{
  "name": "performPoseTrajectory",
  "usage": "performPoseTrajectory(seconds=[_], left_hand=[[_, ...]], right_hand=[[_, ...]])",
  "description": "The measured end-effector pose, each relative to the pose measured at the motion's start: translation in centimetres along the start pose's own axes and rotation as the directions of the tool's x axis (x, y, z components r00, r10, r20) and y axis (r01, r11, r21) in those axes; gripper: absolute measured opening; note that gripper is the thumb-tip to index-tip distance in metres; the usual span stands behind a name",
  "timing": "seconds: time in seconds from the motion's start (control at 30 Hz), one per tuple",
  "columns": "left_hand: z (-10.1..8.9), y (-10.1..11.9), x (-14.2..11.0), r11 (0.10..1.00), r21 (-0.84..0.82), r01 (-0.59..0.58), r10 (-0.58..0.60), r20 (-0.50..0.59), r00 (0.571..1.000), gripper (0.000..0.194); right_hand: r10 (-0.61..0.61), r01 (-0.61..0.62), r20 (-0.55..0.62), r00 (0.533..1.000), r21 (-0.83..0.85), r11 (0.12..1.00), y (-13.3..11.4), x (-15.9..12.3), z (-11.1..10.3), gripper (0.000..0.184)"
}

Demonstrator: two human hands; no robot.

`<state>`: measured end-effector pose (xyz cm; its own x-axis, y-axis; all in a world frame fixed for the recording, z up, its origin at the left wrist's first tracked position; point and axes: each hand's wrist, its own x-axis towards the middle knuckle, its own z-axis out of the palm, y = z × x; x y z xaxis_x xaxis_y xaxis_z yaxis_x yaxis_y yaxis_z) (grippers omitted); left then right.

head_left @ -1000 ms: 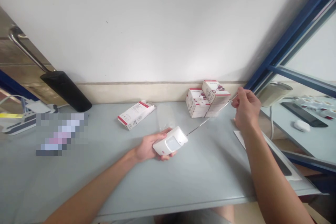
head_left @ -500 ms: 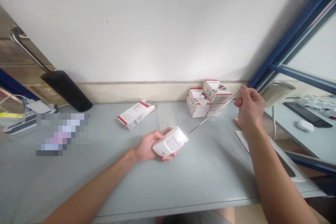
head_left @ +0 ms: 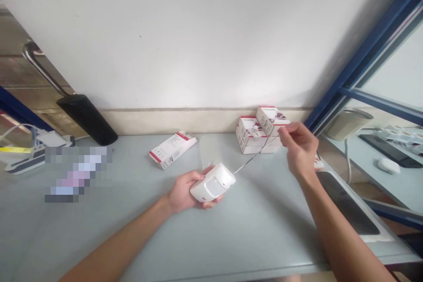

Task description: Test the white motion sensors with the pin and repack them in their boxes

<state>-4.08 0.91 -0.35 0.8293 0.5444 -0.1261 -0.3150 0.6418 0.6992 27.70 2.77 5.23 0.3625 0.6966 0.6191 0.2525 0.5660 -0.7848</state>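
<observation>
A white motion detector (head_left: 213, 183) with a paler window on its front is held tilted above the table. My left hand (head_left: 183, 190) wraps round it from the left, fingers underneath. From its upper right corner a thin silver telescopic antenna (head_left: 253, 157) slants up to the right. The far end of the antenna is pinched between the thumb and fingertips of my right hand (head_left: 301, 147). Behind the detector lie an opened white-and-red carton (head_left: 173, 150) and a clear plastic bag (head_left: 209, 150).
White-and-red boxes (head_left: 256, 134) stand stacked against the wall at the back. A black handled object (head_left: 87, 119) leans at the left near a power strip (head_left: 29, 158) and a blurred-out item (head_left: 77, 174). A dark tablet-like panel (head_left: 348, 202) lies under my right forearm.
My right hand has moved left and slightly down toward the detector, and the visible antenna is shorter. The left hand keeps its hold on the detector.
</observation>
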Motion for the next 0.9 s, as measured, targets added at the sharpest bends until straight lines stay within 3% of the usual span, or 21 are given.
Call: performPoseTrajectory(seconds=[0.1, 0.33, 0.43, 0.57, 0.7, 0.9], left_hand=[[-0.1, 0.0, 0.0, 0.999, 0.033, -0.024, 0.024, -0.003, 1.0, 0.04], [-0.4, -0.1, -0.2, 0.995, 0.094, -0.024, 0.024, 0.001, 1.0, 0.04], [-0.3, 0.0, -0.2, 0.995, 0.097, -0.025, 0.026, -0.017, 1.0, 0.039], [0.0, 0.1, -0.2, 0.992, 0.121, -0.023, 0.026, -0.024, 0.999, 0.043], [-0.3, -0.2, -0.2, 0.991, 0.131, -0.023, 0.026, -0.022, 0.999, 0.043], [-0.9, -0.5, -0.1, 0.99, 0.144, 0.002, 0.001, -0.022, 1.0, 0.043]], right_hand=[[-0.022, 0.027, 0.096, 0.995, -0.049, 0.998, -0.7, -1.5, 1.4, 0.035], [-0.073, 0.093, 0.117, 0.99, -0.172, 0.981, -1.6, -2.7, 2.2, 0.038], [-0.062, 0.114, 0.22, 0.974, -0.235, 0.965, -1.5, -3.4, 3.0, 0.036], [-0.02, 0.126, 0.389, 0.921, -0.249, 0.96, -1.0, -4.9, 4.3, 0.03], [0.025, 0.081, 0.473, 0.881, -0.203, 0.976, -0.7, -6.3, 5.1, 0.027], [0.095, 0.008, 0.636, 0.766, -0.156, 0.988, -0.8, -6.8, 5.4, 0.035]])
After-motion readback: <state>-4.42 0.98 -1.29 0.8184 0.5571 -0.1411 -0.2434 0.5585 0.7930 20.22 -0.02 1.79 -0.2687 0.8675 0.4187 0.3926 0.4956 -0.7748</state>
